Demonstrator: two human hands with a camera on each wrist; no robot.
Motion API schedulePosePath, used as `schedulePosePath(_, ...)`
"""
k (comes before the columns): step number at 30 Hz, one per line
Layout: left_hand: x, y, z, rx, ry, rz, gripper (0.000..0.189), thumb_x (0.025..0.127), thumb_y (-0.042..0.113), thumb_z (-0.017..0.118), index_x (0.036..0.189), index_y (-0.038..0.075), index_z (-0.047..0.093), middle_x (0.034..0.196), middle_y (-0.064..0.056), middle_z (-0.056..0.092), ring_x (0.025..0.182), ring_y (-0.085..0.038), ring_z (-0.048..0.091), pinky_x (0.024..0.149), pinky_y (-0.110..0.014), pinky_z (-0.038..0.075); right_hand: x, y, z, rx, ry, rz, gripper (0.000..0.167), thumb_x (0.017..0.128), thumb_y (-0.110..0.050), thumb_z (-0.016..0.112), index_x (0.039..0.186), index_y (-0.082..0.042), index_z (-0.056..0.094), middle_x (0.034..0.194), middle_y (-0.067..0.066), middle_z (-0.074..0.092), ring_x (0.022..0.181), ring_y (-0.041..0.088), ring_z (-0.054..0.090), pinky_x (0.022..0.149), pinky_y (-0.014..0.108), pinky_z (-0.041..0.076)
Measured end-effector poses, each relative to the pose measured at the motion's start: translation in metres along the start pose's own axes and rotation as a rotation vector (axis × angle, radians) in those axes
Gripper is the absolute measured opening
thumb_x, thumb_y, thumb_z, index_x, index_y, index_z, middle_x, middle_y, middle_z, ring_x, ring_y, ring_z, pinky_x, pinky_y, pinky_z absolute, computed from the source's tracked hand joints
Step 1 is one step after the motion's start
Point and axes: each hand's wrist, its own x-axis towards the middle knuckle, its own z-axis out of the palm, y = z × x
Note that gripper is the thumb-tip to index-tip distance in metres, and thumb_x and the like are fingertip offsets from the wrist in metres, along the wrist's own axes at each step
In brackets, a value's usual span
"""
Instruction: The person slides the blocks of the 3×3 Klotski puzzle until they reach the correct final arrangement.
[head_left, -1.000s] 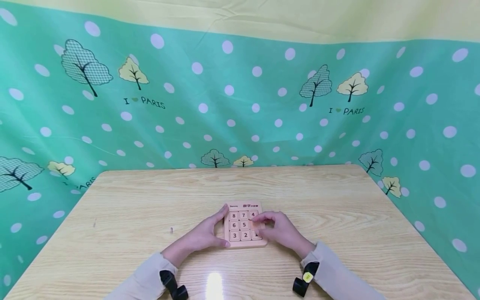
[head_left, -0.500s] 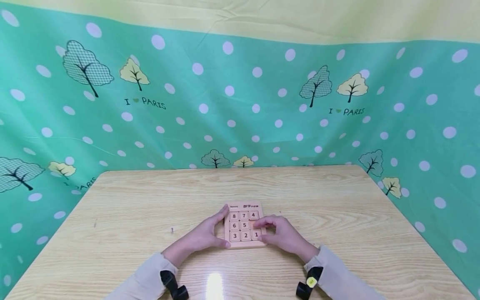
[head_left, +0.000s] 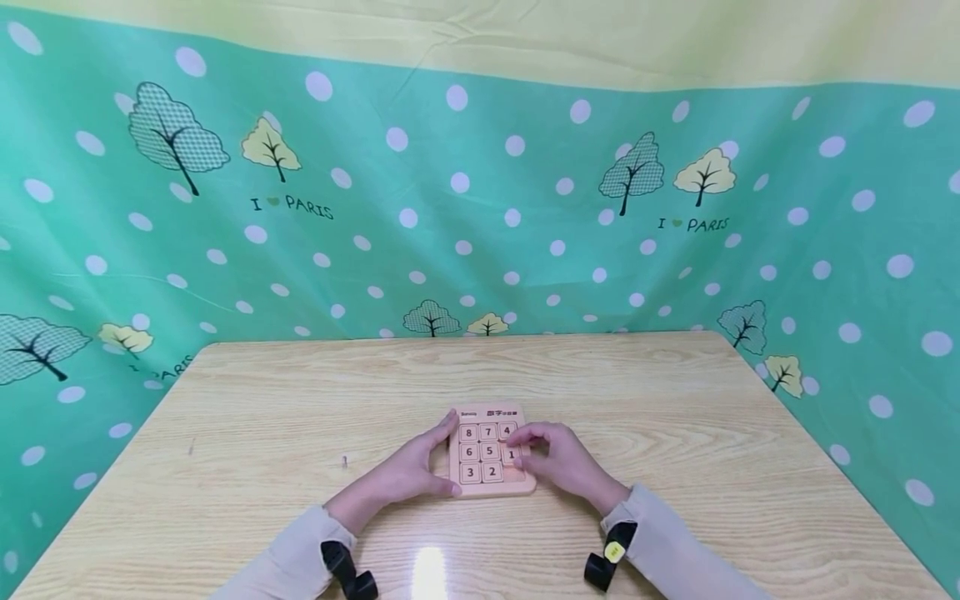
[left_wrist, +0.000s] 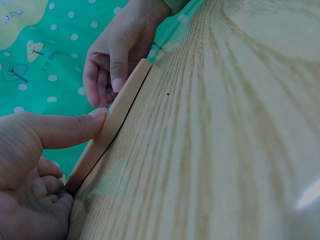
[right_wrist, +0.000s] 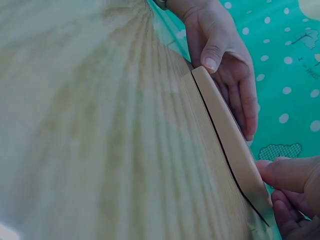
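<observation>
The number sliding puzzle point(head_left: 491, 491) lies flat; the left hand point(head_left: 412, 468) grips its left edge, thumb and forefinger spread; the right hand point(head_left: 562, 457) arches over tile 1 point(head_left: 511, 456), fingers bent, whether pinching I cannot tell; beneath is the wood-grain table point(head_left: 315, 392).

The head view is bright and evenly lit, a white glare patch point(head_left: 430, 575) lying on the pale wood-grain surface point(head_left: 300, 400) at the bottom edge. Toward the sides, pale dots point(head_left: 90, 143) on the green printed fabric point(head_left: 525, 196) stretch into ovals. Both wrist views are dimmer and softer, with smeared wood grain, glare low at one side, and thin dark shadow beneath the beige rectangular number board point(head_left: 489, 451).
</observation>
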Motion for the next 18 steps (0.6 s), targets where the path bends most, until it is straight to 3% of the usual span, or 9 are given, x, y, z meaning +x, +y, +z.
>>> schedulePosePath(6,-0.0003,0.0001,0.0002,0.010,0.003,0.007,0.104,0.067,0.010,0.081,0.149,0.002,0.018,0.157,-0.011,0.010,0.144,-0.029,0.008,0.116,-0.046,0.007,0.0046,0.0026,0.0003,0.007,0.025,-0.022,0.025,0.080,-0.008,0.071,0.105,-0.009,0.069,0.103,0.001,0.069,0.095,0.018,0.061,0.086,0.028,0.050)
schedulePosePath(18,0.0003,0.0014,-0.0003,-0.020,-0.003,0.015,0.103,0.068,0.008,0.081,0.149,0.001,0.018,0.157,-0.012,0.009,0.144,-0.029,0.006,0.116,-0.046,0.005,0.0068,0.0003,0.0034,0.041,0.063,0.014,0.026,0.078,-0.012,0.075,0.103,-0.009,0.069,0.100,0.001,0.069,0.094,0.018,0.060,0.086,0.028,0.049)
